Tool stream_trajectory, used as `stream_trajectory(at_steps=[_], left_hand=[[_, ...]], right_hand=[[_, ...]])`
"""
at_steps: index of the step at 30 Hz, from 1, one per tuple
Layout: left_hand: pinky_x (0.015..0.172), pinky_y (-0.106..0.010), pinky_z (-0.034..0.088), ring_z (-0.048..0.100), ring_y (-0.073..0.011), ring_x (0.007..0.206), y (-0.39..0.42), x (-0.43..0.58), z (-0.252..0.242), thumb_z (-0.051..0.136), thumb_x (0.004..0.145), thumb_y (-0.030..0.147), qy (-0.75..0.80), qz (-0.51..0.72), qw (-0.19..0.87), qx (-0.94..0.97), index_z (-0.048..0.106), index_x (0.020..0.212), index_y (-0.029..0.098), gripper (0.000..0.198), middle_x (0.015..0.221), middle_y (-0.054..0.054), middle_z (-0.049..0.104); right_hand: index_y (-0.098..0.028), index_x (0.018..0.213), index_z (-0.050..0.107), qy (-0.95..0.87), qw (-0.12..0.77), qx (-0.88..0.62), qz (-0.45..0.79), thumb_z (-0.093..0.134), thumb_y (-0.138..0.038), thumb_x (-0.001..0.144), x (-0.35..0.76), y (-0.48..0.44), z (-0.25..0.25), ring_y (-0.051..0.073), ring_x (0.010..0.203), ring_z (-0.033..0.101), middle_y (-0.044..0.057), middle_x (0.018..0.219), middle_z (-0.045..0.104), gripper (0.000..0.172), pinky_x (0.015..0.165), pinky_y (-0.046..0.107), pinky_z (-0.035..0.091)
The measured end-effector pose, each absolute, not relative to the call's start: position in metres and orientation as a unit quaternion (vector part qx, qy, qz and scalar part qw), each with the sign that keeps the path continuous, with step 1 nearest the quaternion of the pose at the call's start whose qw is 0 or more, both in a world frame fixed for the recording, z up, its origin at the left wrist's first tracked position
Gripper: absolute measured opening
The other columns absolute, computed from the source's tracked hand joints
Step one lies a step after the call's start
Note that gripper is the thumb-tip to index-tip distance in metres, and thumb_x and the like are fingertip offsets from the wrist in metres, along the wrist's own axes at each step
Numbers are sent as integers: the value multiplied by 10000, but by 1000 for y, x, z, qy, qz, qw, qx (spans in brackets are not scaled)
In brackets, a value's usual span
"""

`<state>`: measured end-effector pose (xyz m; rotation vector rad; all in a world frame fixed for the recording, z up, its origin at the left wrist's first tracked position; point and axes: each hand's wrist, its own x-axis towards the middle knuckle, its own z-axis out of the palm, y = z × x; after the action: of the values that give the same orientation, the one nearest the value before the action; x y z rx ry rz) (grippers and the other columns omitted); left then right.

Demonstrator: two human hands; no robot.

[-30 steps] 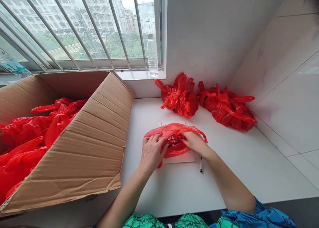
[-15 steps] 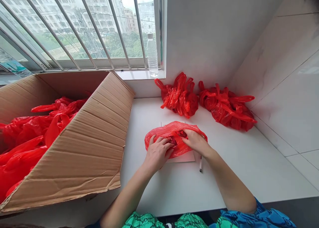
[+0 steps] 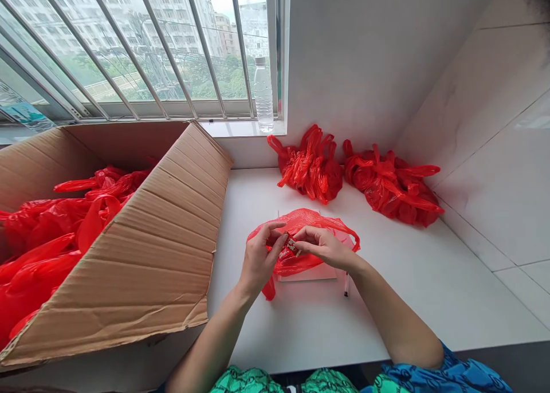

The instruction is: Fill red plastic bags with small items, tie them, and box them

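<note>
Between my two hands is a small dark red wrapped packet [image 3: 291, 245] with pale lettering, perhaps a wrapped sweet. My left hand [image 3: 263, 255] pinches its left end between thumb and fingers. The fingertips of my right hand [image 3: 324, 246] close on its right side. Beneath both hands a red plastic bag [image 3: 307, 262] lies spread on the table, one handle hanging toward me and another loop at the right. Part of a white sheet or pad [image 3: 307, 278] shows under the bag. The bag's contents are mostly hidden by my hands.
A pen [image 3: 346, 285] lies right of the bag. Two tied red bags, one nearer the window [image 3: 310, 166] and one farther right [image 3: 393, 187], rest against the wall. An open cardboard box [image 3: 141, 255] of red bags stands left. A bottle [image 3: 263, 98] stands on the sill.
My hands have come up from inside the bag and drawn together, now with the small packet between their fingertips. A bag handle has dropped toward me at the left.
</note>
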<state>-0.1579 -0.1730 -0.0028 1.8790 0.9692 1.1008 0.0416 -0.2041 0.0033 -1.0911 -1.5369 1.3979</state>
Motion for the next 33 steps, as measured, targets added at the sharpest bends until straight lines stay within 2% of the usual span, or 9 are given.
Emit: stream_trajectory(at_steps=[10, 15, 19, 22, 25, 27, 29, 31, 33], left_hand=[[620, -250, 496, 603, -137, 641, -173, -158, -8, 585, 939, 410, 386, 430, 446, 684, 614, 1139, 208, 286, 694, 9, 632], [813, -287, 517, 656, -162, 881, -183, -177, 2, 496, 987, 356, 404, 406, 281, 770, 612, 1197, 239, 267, 989, -46, 663], [701, -266, 475, 633, -151, 755, -204, -203, 1, 463, 998, 326, 390, 290, 153, 860, 624, 1204, 265, 268, 881, -31, 657], [644, -278, 439, 646, -167, 698, -217, -217, -12, 490, 983, 308, 327, 182, 99, 922, 609, 1252, 294, 294, 794, -15, 690], [630, -291, 419, 660, -184, 694, -223, -223, -26, 572, 937, 295, 307, 122, 70, 941, 578, 1295, 305, 359, 796, -11, 708], [630, -296, 411, 654, -188, 687, -224, -225, -30, 619, 908, 304, 318, 97, 66, 941, 615, 1213, 286, 306, 794, -12, 701], [636, -298, 410, 639, -190, 688, -224, -227, -30, 642, 894, 328, 325, 86, 66, 939, 652, 1001, 250, 133, 792, -17, 678], [633, -290, 415, 627, -188, 716, -223, -228, -26, 643, 893, 345, 330, 106, 65, 936, 612, 863, 223, 129, 831, -24, 652], [608, -271, 420, 618, -173, 727, -222, -230, -18, 589, 927, 321, 344, 156, 58, 924, 579, 875, 218, 115, 891, -25, 632]], right_hand=[[-196, 898, 660, -580, 381, -399, 599, 707, -458, 835, 45, -205, 6, 234, 942, 731, 40, 926, 756, 274, 867, 397, 589], [-235, 969, 688, -654, 346, -528, 417, 602, -381, 914, 54, -208, 8, 216, 910, 710, 32, 970, 753, 178, 798, 353, 556], [-232, 987, 689, -681, 277, -629, 253, 529, -362, 943, 61, -217, 16, 218, 747, 672, 45, 851, 737, 211, 675, 345, 510], [-266, 1072, 687, -701, 287, -592, 275, 497, -406, 965, 70, -232, 33, 192, 695, 651, 31, 907, 737, 259, 641, 324, 505], [-275, 1005, 703, -685, 340, -591, 256, 487, -493, 966, 85, -249, 50, 185, 689, 644, 24, 865, 721, 309, 611, 306, 498], [-262, 945, 690, -656, 356, -649, 147, 522, -550, 936, 95, -257, 56, 185, 667, 623, 23, 788, 688, 333, 598, 307, 473], [-259, 964, 665, -635, 324, -701, 41, 590, -590, 878, 102, -261, 56, 177, 637, 600, 17, 789, 672, 351, 571, 302, 438], [-252, 938, 644, -646, 259, -718, 6, 625, -589, 846, 106, -261, 56, 163, 609, 584, 15, 821, 672, 349, 526, 288, 392], [-242, 839, 623, -673, 204, -711, 21, 594, -536, 879, 110, -259, 60, 150, 591, 567, 11, 810, 668, 298, 506, 281, 357]])
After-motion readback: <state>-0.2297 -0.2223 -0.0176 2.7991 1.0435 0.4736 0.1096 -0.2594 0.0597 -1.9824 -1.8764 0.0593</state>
